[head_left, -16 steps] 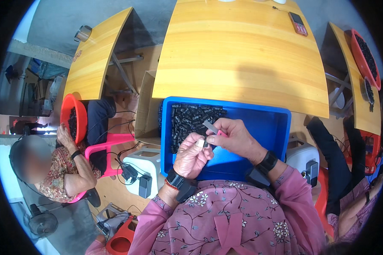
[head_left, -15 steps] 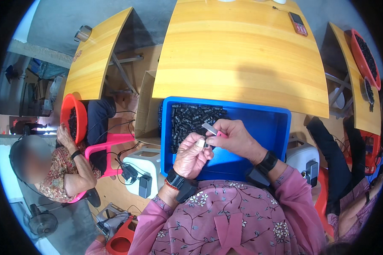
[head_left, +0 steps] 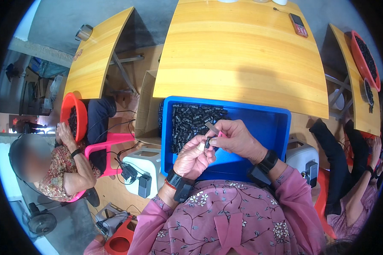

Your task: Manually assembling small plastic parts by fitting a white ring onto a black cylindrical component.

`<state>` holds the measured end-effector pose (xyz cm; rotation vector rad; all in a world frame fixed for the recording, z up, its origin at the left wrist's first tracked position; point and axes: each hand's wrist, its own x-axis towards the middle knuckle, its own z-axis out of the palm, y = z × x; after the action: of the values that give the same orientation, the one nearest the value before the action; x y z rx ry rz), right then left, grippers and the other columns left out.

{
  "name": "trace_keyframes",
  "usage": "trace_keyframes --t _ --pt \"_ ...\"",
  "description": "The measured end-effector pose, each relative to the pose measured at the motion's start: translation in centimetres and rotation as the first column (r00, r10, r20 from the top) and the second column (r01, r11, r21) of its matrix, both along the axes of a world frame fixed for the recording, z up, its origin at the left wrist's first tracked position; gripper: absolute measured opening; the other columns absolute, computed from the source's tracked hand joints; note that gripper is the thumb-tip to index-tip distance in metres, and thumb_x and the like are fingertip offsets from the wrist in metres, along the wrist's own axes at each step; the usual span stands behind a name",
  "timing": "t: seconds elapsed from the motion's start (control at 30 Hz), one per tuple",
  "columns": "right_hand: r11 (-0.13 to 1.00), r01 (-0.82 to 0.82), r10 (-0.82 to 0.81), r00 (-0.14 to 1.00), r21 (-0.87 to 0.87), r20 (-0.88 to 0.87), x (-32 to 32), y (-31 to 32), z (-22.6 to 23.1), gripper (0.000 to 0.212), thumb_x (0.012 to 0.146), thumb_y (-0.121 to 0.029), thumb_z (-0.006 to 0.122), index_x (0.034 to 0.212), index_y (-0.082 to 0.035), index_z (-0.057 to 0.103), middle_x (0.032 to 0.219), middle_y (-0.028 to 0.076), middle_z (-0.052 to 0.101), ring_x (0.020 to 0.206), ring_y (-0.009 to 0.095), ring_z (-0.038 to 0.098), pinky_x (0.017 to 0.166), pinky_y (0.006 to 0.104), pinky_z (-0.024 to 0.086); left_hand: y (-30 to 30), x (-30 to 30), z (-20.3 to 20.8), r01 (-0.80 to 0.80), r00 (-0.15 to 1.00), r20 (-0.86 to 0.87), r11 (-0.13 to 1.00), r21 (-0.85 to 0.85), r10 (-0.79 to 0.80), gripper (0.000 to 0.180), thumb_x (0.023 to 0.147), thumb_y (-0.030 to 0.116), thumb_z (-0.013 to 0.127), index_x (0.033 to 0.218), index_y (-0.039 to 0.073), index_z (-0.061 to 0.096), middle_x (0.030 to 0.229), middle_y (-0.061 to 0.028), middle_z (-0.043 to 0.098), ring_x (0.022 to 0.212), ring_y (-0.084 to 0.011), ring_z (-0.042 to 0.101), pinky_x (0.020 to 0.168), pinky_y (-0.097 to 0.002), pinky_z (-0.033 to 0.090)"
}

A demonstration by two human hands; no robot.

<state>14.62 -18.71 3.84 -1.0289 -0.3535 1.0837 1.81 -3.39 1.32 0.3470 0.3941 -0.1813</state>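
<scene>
Over a blue plastic crate (head_left: 281, 140), my left hand (head_left: 192, 158) pinches a small black plastic part (head_left: 207, 143) between thumb and fingers. A pale cover wraps the tip of that thumb. My right hand (head_left: 239, 139) grips a small knife (head_left: 211, 127) with a pink handle; its flat metal blade points up and left. The right thumb presses close against the black part, and the two hands nearly touch. Many similar black parts (head_left: 195, 121) lie heaped in the left side of the crate, partly hidden by my left hand.
A wooden table (head_left: 238, 55) adjoins the crate's far side, with a phone (head_left: 298, 25) on it. At left, a person sits with a red basin (head_left: 74, 100); another person's arms show at right. White stools (head_left: 142, 168) and cables flank me. An open cardboard box (head_left: 147, 114) stands left of the crate.
My left hand has shifted slightly, and the black part now shows more clearly between the hands. The knife blade has tilted a little. The person at right has raised their hands into view.
</scene>
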Motion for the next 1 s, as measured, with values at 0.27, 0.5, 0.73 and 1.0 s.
trace_keyframes --t 0.27,0.5,0.73,1.0 --pt "0.993 0.061 -0.043 0.983 -0.097 0.179 -0.2 0.1 -0.8 0.015 0.091 -0.012 0.067 0.101 -0.002 0.063 0.079 0.000 0.065 0.066 0.004 0.058 0.058 0.0198 0.048 -0.2 0.0 0.2 -0.040 0.999 -0.029 0.999 -0.002 0.040 0.017 0.094 0.012 0.062 0.110 0.005 0.063 0.094 -0.0052 0.064 0.081 -0.0158 0.057 0.073 -0.0307 0.048" --pt "0.975 0.012 0.030 0.982 -0.220 0.188 -0.2 -0.4 0.1 0.015 0.097 -0.018 0.058 0.091 -0.004 0.059 0.068 -0.002 0.057 0.058 0.003 0.048 0.051 0.0199 0.039 -0.2 0.1 0.1 -0.077 0.996 -0.036 0.997 -0.004 0.077 0.015 0.095 0.011 0.061 0.108 0.003 0.062 0.094 -0.0059 0.063 0.079 -0.0151 0.056 0.074 -0.0302 0.048" --pt "0.996 0.047 -0.014 0.923 -0.077 0.384 -1.1 0.2 -1.8 0.018 0.096 -0.021 0.059 0.090 -0.005 0.060 0.069 -0.002 0.056 0.060 0.004 0.052 0.051 0.0220 0.041 -0.2 0.1 0.0 -0.103 0.992 -0.069 0.995 0.013 0.103 0.010 0.096 0.011 0.058 0.101 0.003 0.060 0.089 -0.0047 0.062 0.077 -0.0138 0.055 0.073 -0.0298 0.047" --pt "0.988 0.039 0.024 0.914 -0.147 0.405 -0.9 0.3 -1.7 0.021 0.095 -0.022 0.061 0.086 -0.003 0.061 0.071 -0.001 0.058 0.063 0.005 0.054 0.054 0.0226 0.044 0.0 0.1 -0.2 -0.092 0.995 -0.049 0.995 -0.031 0.090 0.011 0.096 0.013 0.059 0.101 0.003 0.060 0.087 -0.0037 0.061 0.075 -0.0128 0.054 0.070 -0.0286 0.046"
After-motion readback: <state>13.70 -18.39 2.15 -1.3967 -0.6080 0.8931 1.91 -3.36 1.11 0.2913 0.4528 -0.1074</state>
